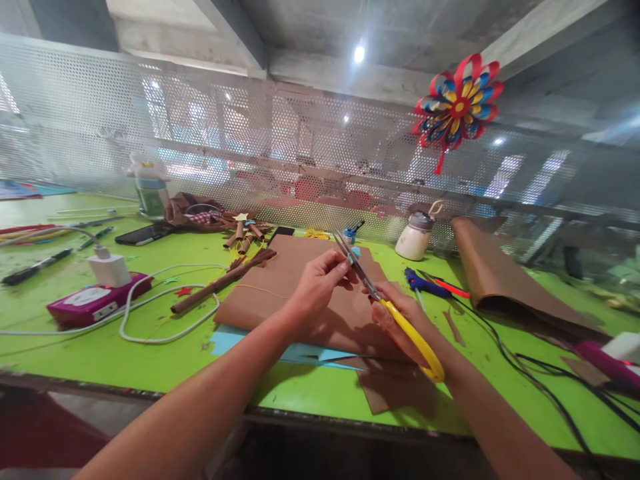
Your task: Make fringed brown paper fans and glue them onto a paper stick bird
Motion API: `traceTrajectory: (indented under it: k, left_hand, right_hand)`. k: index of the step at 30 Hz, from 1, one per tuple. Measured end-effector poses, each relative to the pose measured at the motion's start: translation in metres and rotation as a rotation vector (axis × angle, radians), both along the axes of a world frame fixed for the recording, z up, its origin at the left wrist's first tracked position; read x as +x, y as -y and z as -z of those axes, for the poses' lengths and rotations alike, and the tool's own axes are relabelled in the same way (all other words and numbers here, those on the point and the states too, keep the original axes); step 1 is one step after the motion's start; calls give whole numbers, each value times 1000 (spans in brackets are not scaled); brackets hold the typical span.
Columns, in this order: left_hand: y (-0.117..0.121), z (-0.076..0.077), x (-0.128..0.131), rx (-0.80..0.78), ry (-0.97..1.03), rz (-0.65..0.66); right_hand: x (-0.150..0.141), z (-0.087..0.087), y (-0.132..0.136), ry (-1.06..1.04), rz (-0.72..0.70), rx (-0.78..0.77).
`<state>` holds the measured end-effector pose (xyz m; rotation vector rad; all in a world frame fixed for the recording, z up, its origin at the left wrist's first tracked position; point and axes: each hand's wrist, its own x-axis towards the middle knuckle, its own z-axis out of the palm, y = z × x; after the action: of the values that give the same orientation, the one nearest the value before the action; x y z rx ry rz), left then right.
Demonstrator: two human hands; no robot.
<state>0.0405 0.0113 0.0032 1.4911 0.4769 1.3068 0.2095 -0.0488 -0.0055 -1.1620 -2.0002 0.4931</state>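
Observation:
My right hand (pixel 397 313) is closed around yellow-handled scissors (pixel 411 339), whose blades point up and to the left. Between the fingertips of my left hand (pixel 325 277) is a small light-blue paper piece (pixel 354 255), pinched right by the scissor blades. Whether the blades touch the paper I cannot tell. Both hands are above a stack of brown paper (pixel 270 293) on the green table (pixel 170 363). Light-blue sheets (pixel 235 341) stick out from under the brown paper's near edge.
To the left are a purple power strip (pixel 100 300) with a white charger and cable, rolled brown paper tubes (pixel 220 283) and a phone (pixel 143 233). On the right lie a blue glue gun (pixel 427 283), black cords, a white bottle (pixel 414 237) and a brown paper roll (pixel 505 280).

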Motion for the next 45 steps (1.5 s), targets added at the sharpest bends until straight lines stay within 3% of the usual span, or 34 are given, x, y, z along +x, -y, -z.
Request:
traceTrajectory:
  k: [10, 24, 45]
  left_hand:
    - [-2, 2, -1, -3, 11, 36]
    - [0, 2, -2, 16, 2, 41]
    - [1, 0, -1, -7, 24, 32]
  right_hand:
    - [5, -5, 1, 58, -7, 2]
    - [1, -11, 8, -15, -5, -84]
    - [-5, -5, 8, -87, 41, -98]
